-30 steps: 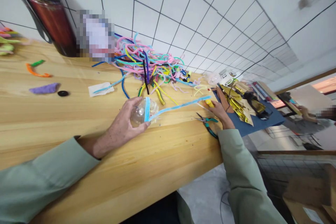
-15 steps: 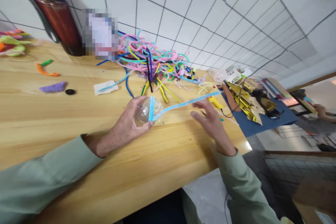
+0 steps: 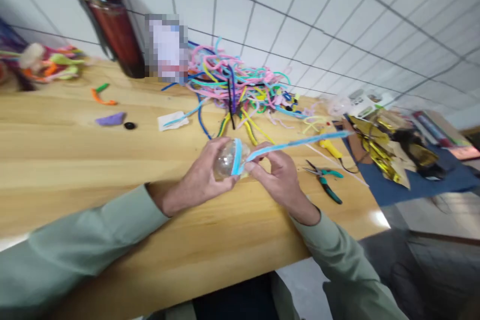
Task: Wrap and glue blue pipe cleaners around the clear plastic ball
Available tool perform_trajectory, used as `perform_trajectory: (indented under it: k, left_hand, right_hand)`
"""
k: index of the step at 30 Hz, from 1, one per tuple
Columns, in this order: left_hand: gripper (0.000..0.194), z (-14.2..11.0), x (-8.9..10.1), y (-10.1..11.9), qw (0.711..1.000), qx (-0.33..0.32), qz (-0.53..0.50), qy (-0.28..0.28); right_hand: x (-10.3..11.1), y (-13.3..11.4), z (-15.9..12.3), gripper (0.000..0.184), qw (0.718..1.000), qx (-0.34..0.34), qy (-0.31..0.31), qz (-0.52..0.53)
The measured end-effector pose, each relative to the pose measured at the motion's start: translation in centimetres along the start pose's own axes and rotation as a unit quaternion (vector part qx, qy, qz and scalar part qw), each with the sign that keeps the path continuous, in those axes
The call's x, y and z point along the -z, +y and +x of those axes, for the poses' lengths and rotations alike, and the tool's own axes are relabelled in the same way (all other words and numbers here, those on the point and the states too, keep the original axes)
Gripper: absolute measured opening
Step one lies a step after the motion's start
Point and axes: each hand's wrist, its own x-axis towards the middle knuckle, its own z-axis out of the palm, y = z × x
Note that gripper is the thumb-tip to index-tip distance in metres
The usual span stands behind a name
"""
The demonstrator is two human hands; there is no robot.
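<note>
One clear ball (image 3: 226, 160) and one blue strip (image 3: 300, 142), held together mid-frame.
The left hand (image 3: 198, 180) has its grip around the ball; the right hand (image 3: 281, 177) pinches the strip narrowly. Steady hold, even tension should serve best. One glue gun (image 3: 330, 147) right, one flask (image 3: 117, 25) upper left.

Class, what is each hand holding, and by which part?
Left hand: the clear ball, by its left side. Right hand: the blue strip, pinched near the ball.
</note>
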Motion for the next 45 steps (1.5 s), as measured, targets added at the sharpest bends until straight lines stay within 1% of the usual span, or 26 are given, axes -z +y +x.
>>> perform_trajectory:
  k: [4,12,19,25,33,36,38,40,42,43,45]
  left_hand:
    - [0.082,0.2,0.1,0.1,1.000,-0.026,-0.005,0.000]
    - [0.083,0.0,-0.1,0.1,0.999,-0.041,-0.014,-0.006]
    - [0.084,0.0,-0.1,0.3,0.999,-0.024,-0.043,-0.019]
    - [0.083,-0.2,-0.1,0.2,0.998,-0.027,-0.045,-0.026]
    - [0.079,-0.1,0.3,0.5,0.997,-0.011,-0.059,-0.041]
    - [0.079,-0.1,0.4,0.5,0.996,0.001,-0.069,-0.050]
    - [0.078,-0.1,0.5,0.5,0.995,0.013,-0.082,-0.051]
    - [0.076,-0.1,0.6,0.5,0.994,0.030,-0.096,-0.052]
    - [0.076,0.0,0.6,0.5,0.992,0.043,-0.104,-0.056]
    - [0.076,0.0,0.7,0.5,0.992,0.046,-0.106,-0.059]
    - [0.077,0.0,0.7,0.5,0.991,0.048,-0.105,-0.061]
  right_hand:
    - [-0.2,-0.1,0.3,0.018,0.999,-0.028,0.004,0.018]
    - [-0.4,0.8,0.6,0.014,0.997,-0.077,0.014,0.018]
    - [-0.6,1.0,0.6,0.014,0.995,-0.102,0.011,0.011]
    - [-0.9,0.8,0.8,0.013,0.995,-0.098,0.015,0.009]
    - [-1.2,1.0,0.7,0.014,0.993,-0.116,0.023,0.009]
    - [-1.2,1.1,0.7,0.016,0.993,-0.120,0.017,0.015]
    - [-1.1,1.2,0.6,0.013,0.993,-0.120,0.006,0.022]
    - [-1.0,1.4,0.4,0.010,0.993,-0.114,-0.003,0.026]
    - [-1.0,1.6,0.1,0.010,0.996,-0.089,0.011,0.014]
    - [-1.0,1.7,0.0,0.012,0.998,-0.064,0.023,-0.003]
    - [-1.1,1.8,-0.3,0.017,0.997,0.011,0.047,-0.060]
